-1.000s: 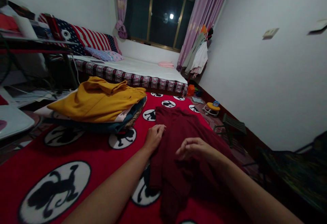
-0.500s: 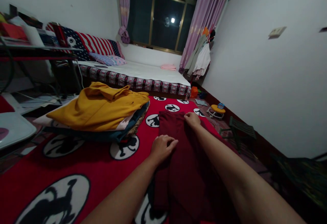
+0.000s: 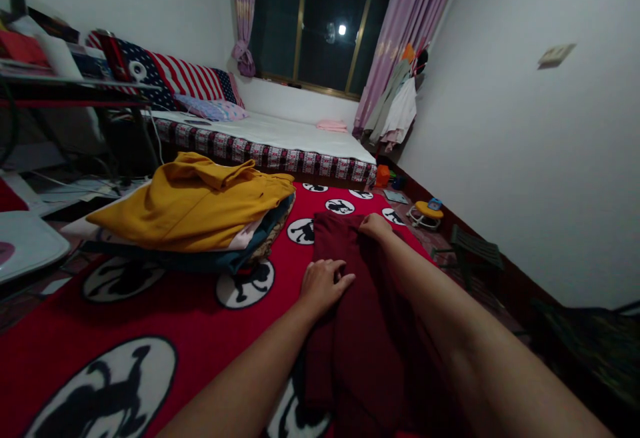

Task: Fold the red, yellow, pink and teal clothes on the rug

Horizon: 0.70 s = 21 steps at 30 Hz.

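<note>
A maroon garment (image 3: 367,338), which looks like a long-sleeved top, lies lengthwise on a red blanket (image 3: 200,331) with black-and-white round figures. My right hand (image 3: 376,227) is closed on cloth at the garment's far end, fingers pinched together. Nearer to me, my left hand (image 3: 324,286) rests at the garment's left side, its fingers bent and a gap showing between thumb and forefinger. A narrow folded strip, perhaps a sleeve, runs below that hand. To the left sits a pile of folded clothes with a mustard-yellow garment (image 3: 200,208) on top.
Behind the blanket stands a bed (image 3: 270,135) with a patterned side. A cluttered desk (image 3: 75,91) is at the far left, above a white chair (image 3: 30,245). Along the right wall are a yellow-topped stool (image 3: 427,210) and a dark folding stool (image 3: 475,248).
My left hand has shifted slightly right and up over the maroon garment. The right hand stays at its far end. The view has moved a little.
</note>
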{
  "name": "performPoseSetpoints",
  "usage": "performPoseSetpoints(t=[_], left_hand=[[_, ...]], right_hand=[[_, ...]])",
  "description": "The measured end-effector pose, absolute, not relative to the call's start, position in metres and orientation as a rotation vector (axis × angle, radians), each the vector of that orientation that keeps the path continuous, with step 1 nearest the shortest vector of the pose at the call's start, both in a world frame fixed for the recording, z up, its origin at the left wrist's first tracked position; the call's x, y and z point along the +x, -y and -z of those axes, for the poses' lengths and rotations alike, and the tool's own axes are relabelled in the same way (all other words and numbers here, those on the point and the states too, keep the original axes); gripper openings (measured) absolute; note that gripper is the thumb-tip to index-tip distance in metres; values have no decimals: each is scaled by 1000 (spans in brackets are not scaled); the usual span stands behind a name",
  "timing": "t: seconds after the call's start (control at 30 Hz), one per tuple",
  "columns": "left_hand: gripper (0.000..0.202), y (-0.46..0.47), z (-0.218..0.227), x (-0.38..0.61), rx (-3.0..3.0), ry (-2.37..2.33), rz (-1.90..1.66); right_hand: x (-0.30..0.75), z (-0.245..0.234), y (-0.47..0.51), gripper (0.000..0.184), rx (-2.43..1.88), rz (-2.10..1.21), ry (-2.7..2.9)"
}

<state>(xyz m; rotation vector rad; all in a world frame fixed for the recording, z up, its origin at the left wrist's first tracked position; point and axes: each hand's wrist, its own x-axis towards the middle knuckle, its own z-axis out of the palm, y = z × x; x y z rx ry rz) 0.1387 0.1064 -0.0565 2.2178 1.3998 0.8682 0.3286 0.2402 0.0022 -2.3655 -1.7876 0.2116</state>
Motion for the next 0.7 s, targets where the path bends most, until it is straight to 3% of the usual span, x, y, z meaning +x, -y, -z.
performPoseSetpoints(t=[0.2, 0.43, 0.7], left_hand=[[27, -109, 59, 140, 2174, -1386, -876], [47, -109, 56, 139, 2126, -1371, -915], [10, -113, 59, 139, 1955, -1196, -973]], right_hand=[[322, 4, -242, 24, -2224, -263, 1893], [312, -5, -254, 20, -2125, -277, 1859], [306, -16, -273, 17, -2060, -283, 1717]])
